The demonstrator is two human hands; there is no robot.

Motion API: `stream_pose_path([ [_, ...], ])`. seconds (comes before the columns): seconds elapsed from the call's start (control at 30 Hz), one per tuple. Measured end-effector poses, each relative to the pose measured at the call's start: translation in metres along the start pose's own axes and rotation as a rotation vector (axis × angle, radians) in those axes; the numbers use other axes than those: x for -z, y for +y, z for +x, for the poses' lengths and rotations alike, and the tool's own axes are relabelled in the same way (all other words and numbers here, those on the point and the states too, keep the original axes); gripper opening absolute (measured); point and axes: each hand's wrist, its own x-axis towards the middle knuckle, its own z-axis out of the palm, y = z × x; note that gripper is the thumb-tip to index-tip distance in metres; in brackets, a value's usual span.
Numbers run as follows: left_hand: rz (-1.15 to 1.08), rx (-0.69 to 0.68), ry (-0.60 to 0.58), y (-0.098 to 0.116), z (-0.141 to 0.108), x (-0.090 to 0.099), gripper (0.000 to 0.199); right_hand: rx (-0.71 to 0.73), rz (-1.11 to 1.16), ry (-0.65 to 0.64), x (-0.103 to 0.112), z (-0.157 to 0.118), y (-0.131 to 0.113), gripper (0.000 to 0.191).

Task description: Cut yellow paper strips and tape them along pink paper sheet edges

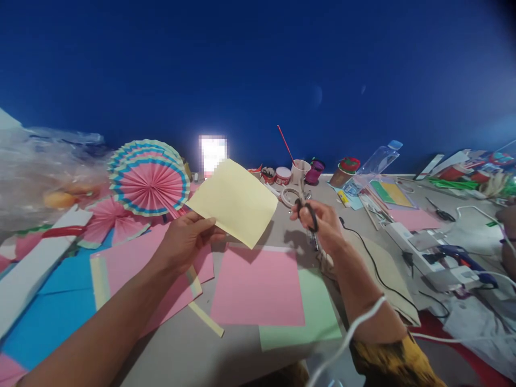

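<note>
My left hand (187, 236) pinches the lower left edge of a pale yellow paper sheet (237, 201), held tilted above the table. To the right of the sheet, my right hand (320, 217) is closed on black-handled scissors (307, 214), their blades pointing up and not touching the paper. Beneath them lies a pink sheet (258, 290), partly over a light green sheet (320, 306). A narrow yellow strip (206, 318) rests on the table left of the pink sheet.
Pleated paper fans (151, 185) stand at the left beside a white box (40, 269). Cups, including a white one (300, 172), line the blue wall. A power strip (419, 252), a glue gun (463, 258) and cables lie at the right.
</note>
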Motion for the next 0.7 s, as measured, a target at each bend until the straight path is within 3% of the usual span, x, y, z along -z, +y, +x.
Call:
stream_pose_path([
  [0.13, -0.044, -0.086, 0.059, 0.002, 0.003, 0.003, 0.025, -0.071, -0.136, -0.271, 0.009, -0.029, -0.006, 0.027],
  [0.23, -0.065, -0.123, 0.070, 0.005, 0.004, 0.007, 0.028, -0.128, -0.158, -0.327, 0.015, -0.048, -0.002, 0.023],
  [0.37, -0.047, -0.089, 0.075, 0.003, 0.002, 0.006, 0.024, -0.137, 0.114, -0.231, 0.001, -0.055, -0.002, 0.031],
  [0.53, 0.022, -0.016, 0.034, -0.003, -0.009, -0.007, 0.020, -0.217, 0.386, -0.015, -0.052, -0.040, -0.015, 0.047],
  [0.7, 0.108, -0.007, 0.068, -0.002, -0.016, -0.010, 0.019, -0.096, 0.436, -0.088, -0.076, -0.045, -0.014, 0.056],
])
